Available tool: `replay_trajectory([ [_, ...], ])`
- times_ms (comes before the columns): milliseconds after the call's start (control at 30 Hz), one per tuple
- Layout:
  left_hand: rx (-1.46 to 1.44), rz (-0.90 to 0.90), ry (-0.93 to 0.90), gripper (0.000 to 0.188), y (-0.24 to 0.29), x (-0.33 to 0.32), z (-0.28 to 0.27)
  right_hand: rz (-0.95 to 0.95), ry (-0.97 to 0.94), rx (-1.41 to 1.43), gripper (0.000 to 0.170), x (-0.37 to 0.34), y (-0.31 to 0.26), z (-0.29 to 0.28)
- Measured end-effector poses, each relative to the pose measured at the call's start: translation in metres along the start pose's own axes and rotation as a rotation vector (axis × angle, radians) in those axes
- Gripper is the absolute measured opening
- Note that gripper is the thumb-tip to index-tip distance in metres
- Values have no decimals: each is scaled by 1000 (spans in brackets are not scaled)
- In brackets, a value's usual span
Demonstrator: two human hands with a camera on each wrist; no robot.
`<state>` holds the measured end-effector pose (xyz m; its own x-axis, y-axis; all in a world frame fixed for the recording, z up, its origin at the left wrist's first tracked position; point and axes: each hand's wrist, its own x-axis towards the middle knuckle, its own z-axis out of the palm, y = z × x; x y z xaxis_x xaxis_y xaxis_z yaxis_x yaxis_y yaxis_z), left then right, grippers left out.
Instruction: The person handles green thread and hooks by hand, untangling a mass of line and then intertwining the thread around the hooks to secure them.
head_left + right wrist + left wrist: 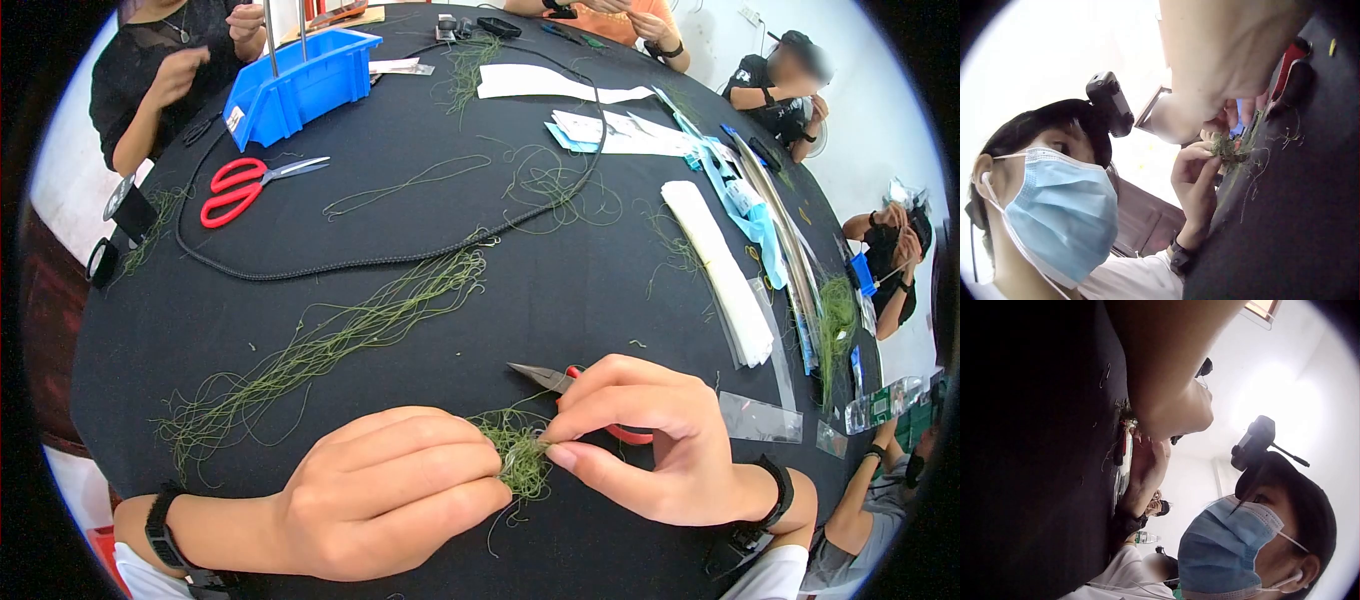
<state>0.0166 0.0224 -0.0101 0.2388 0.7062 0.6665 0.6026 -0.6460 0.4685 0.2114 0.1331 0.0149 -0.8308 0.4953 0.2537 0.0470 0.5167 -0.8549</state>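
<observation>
A small tangle of green thread (522, 458) sits between the two hands near the front of the table. My left hand (385, 490) grips its left side, fingers curled over it and thumb hidden in the head view. From the other side my right hand (650, 440) pinches the tangle's edge between thumb and forefinger. The right wrist view shows the same tangle (1227, 151) in the left hand's fingertips, loose strands trailing from it. Red-handled scissors (540, 376) lie partly hidden behind the right hand. A long bundle of loose green threads (340, 330) stretches beyond the left hand.
A black cord (330, 268) loops across the table. Further off lie red scissors (240, 190) and a blue bin (300, 90). White strips (720, 270), clear plastic bags (760, 417) and more green thread (838, 320) line the right side. Several people sit around the table.
</observation>
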Motion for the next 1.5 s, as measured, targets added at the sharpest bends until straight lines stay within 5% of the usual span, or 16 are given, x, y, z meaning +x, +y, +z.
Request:
replay_trajectory([
  [733, 13, -11, -8, 20, 0, 0, 0, 44, -12, 162, 9, -2, 9, 2],
  [933, 4, -18, -11, 20, 0, 0, 0, 40, 47, 18, 10, 0, 5, 3],
  [1133, 1, -34, -13, 20, 1, 1, -1, -101, 41, -296, 22, -2, -11, -2],
  [1300, -55, -74, 4, 22, 0, -1, 0, -509, 114, -697, 25, 1, -2, 3],
  [1500, -98, -117, 7, 24, 1, 0, 1, -592, 165, -764, 21, -1, 4, 7],
])
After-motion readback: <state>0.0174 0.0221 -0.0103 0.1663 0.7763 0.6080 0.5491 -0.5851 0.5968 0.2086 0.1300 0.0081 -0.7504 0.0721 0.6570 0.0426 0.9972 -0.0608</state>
